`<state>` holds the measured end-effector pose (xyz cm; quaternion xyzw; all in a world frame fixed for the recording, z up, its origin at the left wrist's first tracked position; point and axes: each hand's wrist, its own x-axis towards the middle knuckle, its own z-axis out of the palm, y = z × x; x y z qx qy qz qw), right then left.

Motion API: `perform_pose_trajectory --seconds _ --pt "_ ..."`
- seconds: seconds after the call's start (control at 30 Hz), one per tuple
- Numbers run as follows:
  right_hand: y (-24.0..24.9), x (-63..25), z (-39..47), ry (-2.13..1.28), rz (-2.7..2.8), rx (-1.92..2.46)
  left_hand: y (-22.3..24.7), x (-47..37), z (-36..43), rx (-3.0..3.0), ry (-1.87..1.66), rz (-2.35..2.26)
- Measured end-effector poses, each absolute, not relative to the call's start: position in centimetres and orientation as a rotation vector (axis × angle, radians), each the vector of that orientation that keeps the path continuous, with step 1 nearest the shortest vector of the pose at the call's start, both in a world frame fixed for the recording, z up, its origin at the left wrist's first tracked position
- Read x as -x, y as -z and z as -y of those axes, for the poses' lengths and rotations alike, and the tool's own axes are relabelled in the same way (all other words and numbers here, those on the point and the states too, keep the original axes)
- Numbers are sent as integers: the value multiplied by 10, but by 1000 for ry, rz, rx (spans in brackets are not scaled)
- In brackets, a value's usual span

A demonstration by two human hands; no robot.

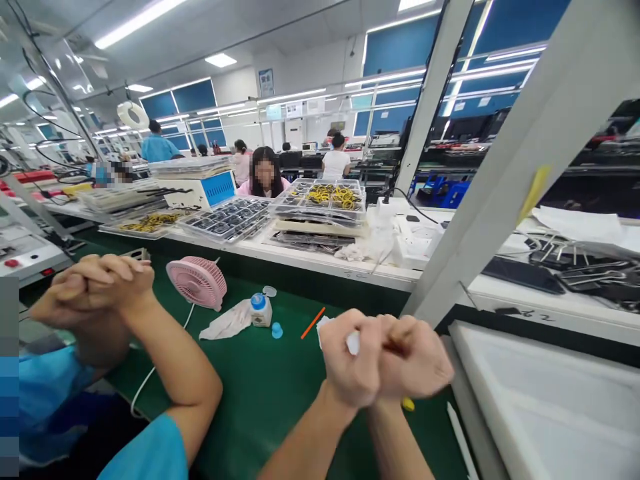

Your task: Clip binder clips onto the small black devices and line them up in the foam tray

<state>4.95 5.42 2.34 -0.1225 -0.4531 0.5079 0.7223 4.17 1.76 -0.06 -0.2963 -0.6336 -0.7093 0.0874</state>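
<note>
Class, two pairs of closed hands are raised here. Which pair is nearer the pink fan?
The co-worker's pair, at picture left beside the pink fan; the camera wearer's pair is farther right, showing something white.

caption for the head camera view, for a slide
Left hand and right hand close together over a green worktop, pink fan to the left.

a pink fan (196,281) stands on the green table (255,393), with a white cloth (229,321) between it and a blue-topped bottle (261,312). behind, a clear tray (316,208) holds yellow loops (344,197).
</note>
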Motion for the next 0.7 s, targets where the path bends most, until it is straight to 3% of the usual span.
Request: perform_pose_trajectory --seconds 0.1,0.2,0.3,0.43,0.7 --pt "7 -15 -57 -1019 923 378 49 -34 9 699 2100 2000" --pt "59 2 -54 -916 1214 567 114 -30 43 569 1967 2367" --pt "113 -5 -43 -1036 1416 812 154 -34 68 726 1908 2558" --pt "150 -30 -32 -1175 1471 970 159 -38 83 824 1974 2509" --pt "157 -100 -11 -1308 1759 766 160 -35 94 823 2019 2434"
